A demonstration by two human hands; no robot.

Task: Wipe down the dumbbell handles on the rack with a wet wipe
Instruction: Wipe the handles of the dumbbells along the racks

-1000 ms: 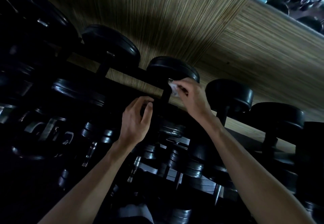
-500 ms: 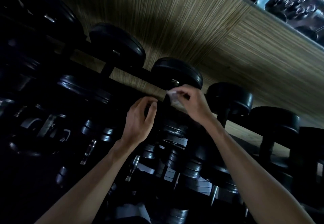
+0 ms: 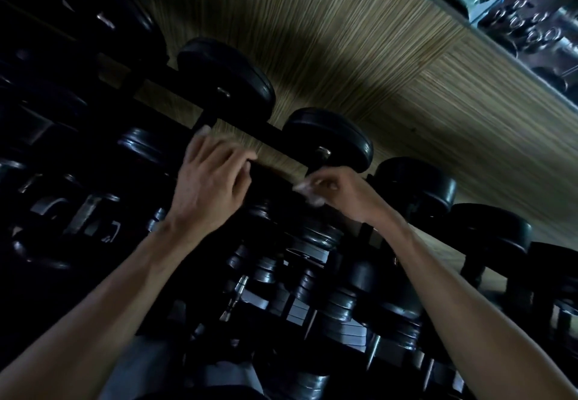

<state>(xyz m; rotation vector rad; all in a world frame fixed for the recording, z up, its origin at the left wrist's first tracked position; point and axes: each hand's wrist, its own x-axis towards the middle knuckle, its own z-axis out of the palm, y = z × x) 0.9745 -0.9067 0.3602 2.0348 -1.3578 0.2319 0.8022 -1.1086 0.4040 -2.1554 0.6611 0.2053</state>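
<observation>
The right hand (image 3: pixel 342 191) pinches a small, crumpled white wet wipe (image 3: pixel 308 191) between thumb and fingertips, holding it just below the black round head of a dumbbell (image 3: pixel 328 138) on the top row of the rack (image 3: pixel 175 75). The wipe sits near that dumbbell's dark handle; whether it touches the handle cannot be told in the dim light.

The left hand (image 3: pixel 209 180) reaches up to the left of the right hand, its fingers bent over the dark bar area between two dumbbell heads. It is blurred, so whether it grips anything cannot be told. A second dumbbell head (image 3: pixel 226 75) lies just above it, and further black heads (image 3: pixel 417 185) run down to the right along the same row.

Behind the row runs a striped wood-grain wall panel (image 3: pixel 344 39). Below the forearms, lower tiers carry smaller dumbbells with grey metal ends (image 3: pixel 341 312). At the top right, a mirror edge (image 3: pixel 531 33) shows more gym gear.
</observation>
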